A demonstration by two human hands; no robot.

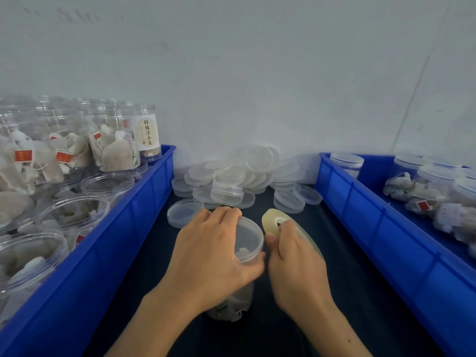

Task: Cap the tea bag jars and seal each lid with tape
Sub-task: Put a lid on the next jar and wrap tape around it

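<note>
A clear plastic jar (248, 240) of tea bags stands on the dark table in front of me with a clear lid on top. My left hand (211, 251) wraps around the lid and upper jar from the left. My right hand (296, 258) holds a roll of clear tape (271, 220) right beside the lid's right edge, thumb close to the rim. The jar's lower part shows between my wrists.
A pile of loose clear lids (239, 176) lies against the wall behind the jar. On the left a blue bin (123, 228) holds several open jars of tea bags. On the right a second blue bin (381, 228) holds capped jars.
</note>
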